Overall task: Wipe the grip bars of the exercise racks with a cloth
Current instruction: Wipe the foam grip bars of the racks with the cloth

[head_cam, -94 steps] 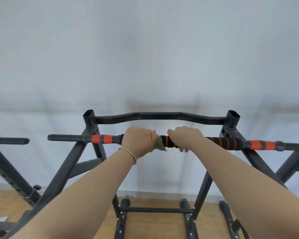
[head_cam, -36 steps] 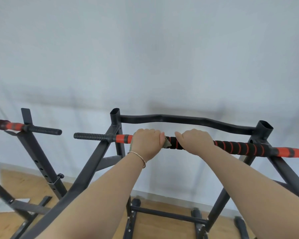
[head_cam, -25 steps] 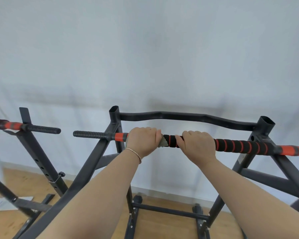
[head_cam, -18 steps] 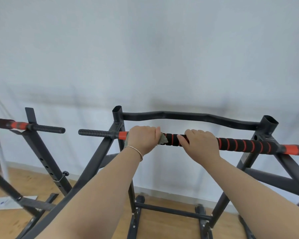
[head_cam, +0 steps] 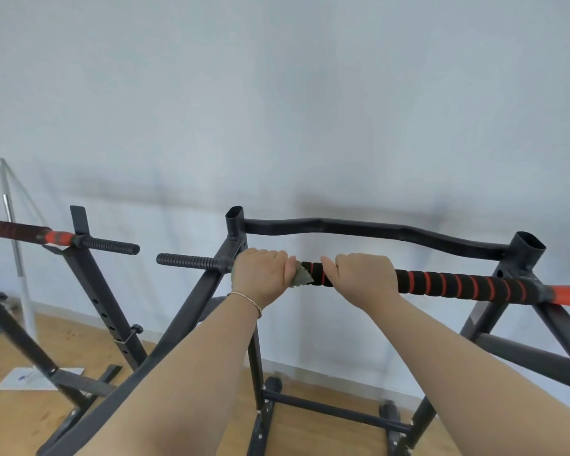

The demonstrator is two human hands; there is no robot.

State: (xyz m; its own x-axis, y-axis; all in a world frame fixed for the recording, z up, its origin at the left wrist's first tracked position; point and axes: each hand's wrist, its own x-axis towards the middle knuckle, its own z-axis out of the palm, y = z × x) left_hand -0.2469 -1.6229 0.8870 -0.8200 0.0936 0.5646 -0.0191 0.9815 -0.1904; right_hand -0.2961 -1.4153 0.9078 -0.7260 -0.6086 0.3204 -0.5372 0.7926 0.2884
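A pale wall (head_cam: 277,110) fills the view from nine through three o'clock and meets a wooden floor (head_cam: 89,343) toward six. A black rack (head_cam: 375,232) stands at the centre, and its red-and-black striped grip bar (head_cam: 458,284) runs out toward three. The left hand (head_cam: 264,278) is curled round the bar with a grey-green cloth (head_cam: 301,279) bunched under it. The right hand (head_cam: 362,281) is clamped on the foam just beside it. A second rack (head_cam: 89,274) stands at nine. A paper sheet (head_cam: 23,378) at eight carries a blue mark too small to read.
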